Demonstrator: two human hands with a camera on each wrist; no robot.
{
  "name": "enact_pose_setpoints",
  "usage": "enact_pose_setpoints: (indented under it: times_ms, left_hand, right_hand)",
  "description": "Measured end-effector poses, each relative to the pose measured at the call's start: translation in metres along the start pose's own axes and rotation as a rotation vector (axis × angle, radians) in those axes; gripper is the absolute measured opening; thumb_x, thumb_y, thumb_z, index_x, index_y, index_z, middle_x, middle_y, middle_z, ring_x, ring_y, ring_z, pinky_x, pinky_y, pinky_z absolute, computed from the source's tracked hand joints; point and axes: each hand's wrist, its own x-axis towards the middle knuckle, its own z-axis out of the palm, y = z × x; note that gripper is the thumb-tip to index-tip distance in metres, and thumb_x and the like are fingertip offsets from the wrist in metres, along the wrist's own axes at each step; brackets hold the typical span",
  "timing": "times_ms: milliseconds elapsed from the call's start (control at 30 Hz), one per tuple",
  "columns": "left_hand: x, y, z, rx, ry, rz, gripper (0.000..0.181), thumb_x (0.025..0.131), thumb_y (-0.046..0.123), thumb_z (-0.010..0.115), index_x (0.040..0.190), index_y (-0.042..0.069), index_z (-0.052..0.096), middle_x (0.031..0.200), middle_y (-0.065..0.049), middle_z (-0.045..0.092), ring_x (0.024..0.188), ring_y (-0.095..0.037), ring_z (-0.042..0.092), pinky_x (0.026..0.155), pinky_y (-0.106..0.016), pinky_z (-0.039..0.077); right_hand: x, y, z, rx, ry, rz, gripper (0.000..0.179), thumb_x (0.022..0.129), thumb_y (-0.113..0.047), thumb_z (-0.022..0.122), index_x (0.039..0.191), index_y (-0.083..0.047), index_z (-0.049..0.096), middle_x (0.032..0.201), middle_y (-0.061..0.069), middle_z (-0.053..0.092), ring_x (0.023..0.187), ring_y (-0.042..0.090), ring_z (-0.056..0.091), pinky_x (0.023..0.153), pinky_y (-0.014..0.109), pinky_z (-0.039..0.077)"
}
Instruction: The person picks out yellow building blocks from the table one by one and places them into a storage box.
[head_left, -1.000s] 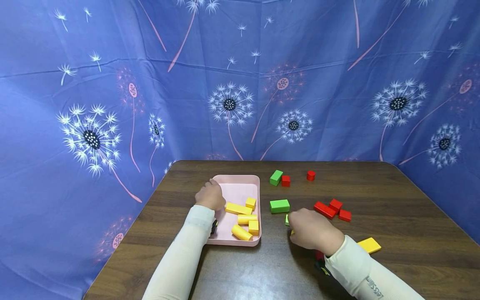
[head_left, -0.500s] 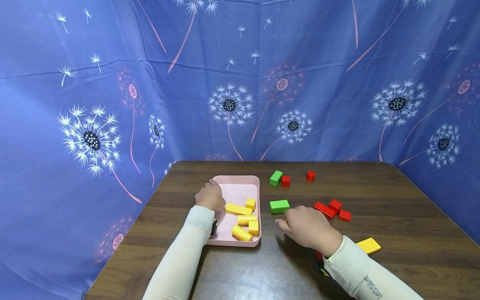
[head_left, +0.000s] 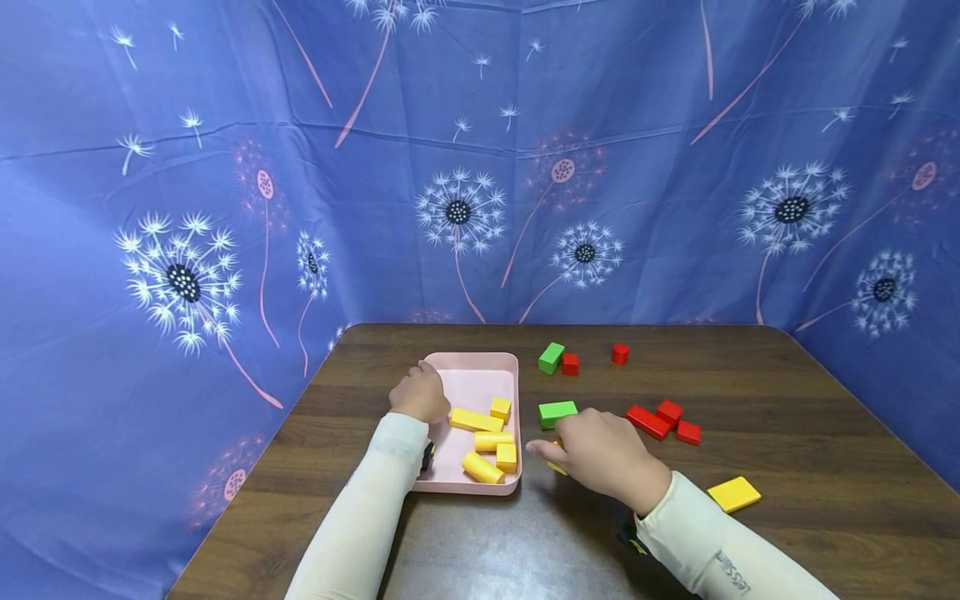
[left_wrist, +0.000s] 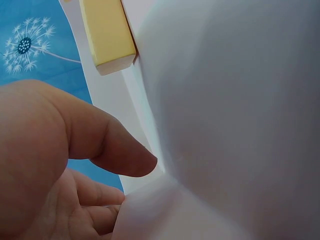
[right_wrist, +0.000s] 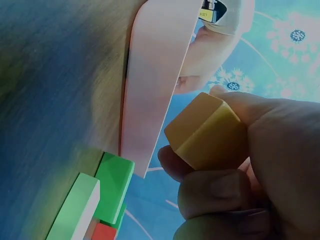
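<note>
My left hand (head_left: 420,393) grips the left wall of a pink tray (head_left: 480,383), with the thumb (left_wrist: 125,150) inside and the other fingers outside. Inside the tray lie a long yellow block (head_left: 476,420), yellow cubes (head_left: 506,457) and yellow cylinders (head_left: 483,468). Just right of the tray, my right hand (head_left: 603,457) pinches a yellow block (right_wrist: 207,135) between thumb and fingers, held above the table. In the head view most of that block is hidden by the hand. A green block (head_left: 557,414) lies just beyond the hand.
Farther back are another green block (head_left: 551,357), a red cube (head_left: 570,364) and a red cylinder (head_left: 620,354). Right of the hand lie several red blocks (head_left: 649,422). A flat yellow block (head_left: 734,494) rests near the right forearm. A blue dandelion curtain (head_left: 652,167) hangs behind the table.
My right hand has picked up the yellow block and moved left with it toward the tray. The left hand stays on the tray wall.
</note>
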Motion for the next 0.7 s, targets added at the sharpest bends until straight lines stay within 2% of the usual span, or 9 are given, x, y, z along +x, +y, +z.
enact_pose_setpoints:
  times_ms: [167,400,700]
  left_hand:
    - [0.000,0.000,0.001,0.004,0.003,0.002,0.092,0.090,0.032,0.071,0.158,-0.011,0.025,0.146,-0.030,0.051,0.119,-0.042,0.064,0.092,-0.059,0.056]
    - [-0.001,0.000,0.001,0.000,0.006,-0.001,0.092,0.090,0.032,0.071,0.158,-0.011,0.027,0.147,-0.030,0.052,0.119,-0.043,0.064,0.093,-0.059,0.056]
    - [-0.001,0.001,0.000,-0.002,0.009,-0.003,0.091,0.090,0.032,0.071,0.158,-0.011,0.027,0.148,-0.029,0.051,0.121,-0.043,0.063,0.095,-0.060,0.055]
  right_hand:
    - [0.002,-0.002,0.002,-0.013,0.021,-0.014,0.063,0.093,-0.067,0.065,0.050,-0.023,0.046,0.045,-0.010,0.033,0.043,0.011,0.037,0.043,0.028,0.025]
    - [0.010,-0.008,0.005,-0.067,0.043,-0.040,0.057,0.091,-0.062,0.069,0.055,-0.025,0.047,0.049,-0.008,0.040,0.045,0.011,0.041,0.042,0.029,0.030]
    - [0.023,-0.017,0.002,-0.067,0.102,-0.104,0.052,0.091,-0.056,0.073,0.058,-0.024,0.048,0.048,-0.009,0.038,0.043,0.007,0.036,0.041,0.025,0.029]
